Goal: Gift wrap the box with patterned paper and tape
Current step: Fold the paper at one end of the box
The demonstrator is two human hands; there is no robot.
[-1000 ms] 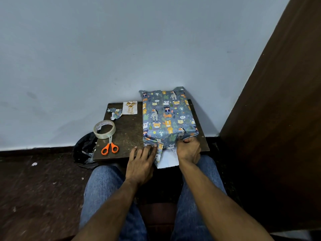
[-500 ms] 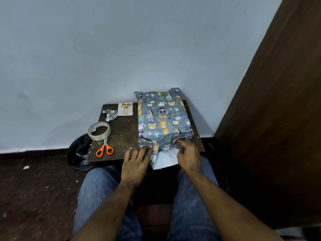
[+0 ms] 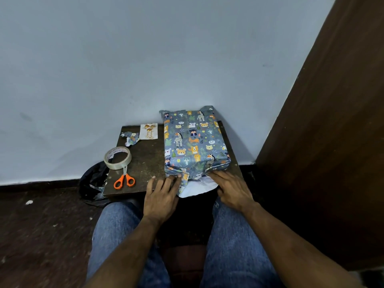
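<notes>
Two hands work at the near end of the box [image 3: 195, 142], which lies lengthwise on the right half of a small dark table [image 3: 145, 163], its far end close to the wall [image 3: 145, 59]. Patterned paper [image 3: 216, 161] with cartoon animals already covers the top and long sides; the near end is not yet closed, and a white flap [image 3: 199, 187] of the paper's underside sticks out over the table's near edge. The left hand [image 3: 162, 196] lies flat with straight fingers, its fingertips [image 3: 176, 179] pressing the folded left corner against the box. The right hand [image 3: 232, 188] rests on the right side of that flap with fingers stretched toward the box's right corner; it seems to press rather than pinch, though what its fingertips do underneath I cannot tell. A roll of clear tape [image 3: 117, 157] sits at the table's left edge with orange-handled scissors [image 3: 124, 179] just near of it, and a paper scrap [image 3: 131, 138] and a small card [image 3: 148, 132] lie at the far left. The paper looks thin and crease-prone (it probably tears if tugged), so the flap is best taken by its folded edges and drawn up snug; the box itself looks rigid and light enough to steady with one flat palm while the other fetches tape.
</notes>
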